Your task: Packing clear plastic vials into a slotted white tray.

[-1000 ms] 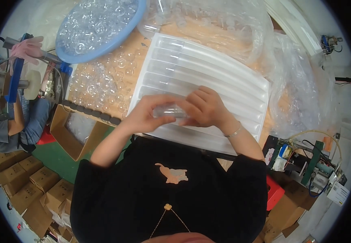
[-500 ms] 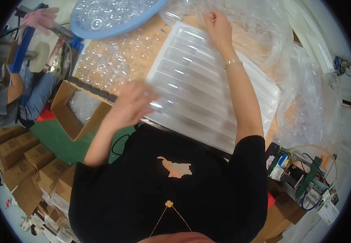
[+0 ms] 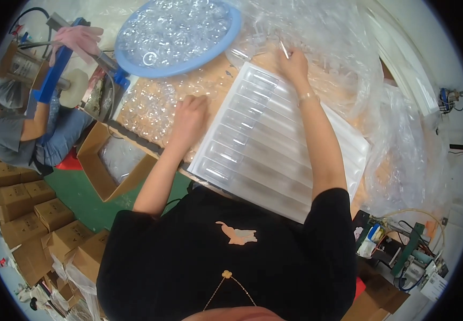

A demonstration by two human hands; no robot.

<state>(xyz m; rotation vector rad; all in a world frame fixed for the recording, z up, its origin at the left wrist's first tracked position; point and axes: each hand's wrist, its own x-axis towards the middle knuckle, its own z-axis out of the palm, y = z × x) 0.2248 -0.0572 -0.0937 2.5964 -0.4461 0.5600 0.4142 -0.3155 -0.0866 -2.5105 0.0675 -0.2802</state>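
Note:
A white ribbed tray (image 3: 274, 160) lies slanted on the table in front of me. Clear plastic tubes (image 3: 237, 120) lie in its grooves along the left side. Left of the tray, my left hand (image 3: 190, 116) rests with curled fingers at the edge of a pile of small clear round plastic pieces (image 3: 148, 109); whatever it may grip is hidden. My right hand (image 3: 294, 65), beyond the tray's far edge, pinches a thin, shiny clear plastic piece (image 3: 284, 50) beside clear plastic film.
A blue basin (image 3: 237, 27) full of clear round pieces stands at the far left. Clear plastic bags (image 3: 397, 139) cover the right side. An open carton (image 3: 90, 155), a blue clamp stand with a pink glove (image 3: 79, 41), and a seated person (image 3: 20, 128) are to the left.
My left hand has gone from the tray's near left edge to the pile of round pieces. A shiny piece now shows in my right hand. The whole view has shifted slightly.

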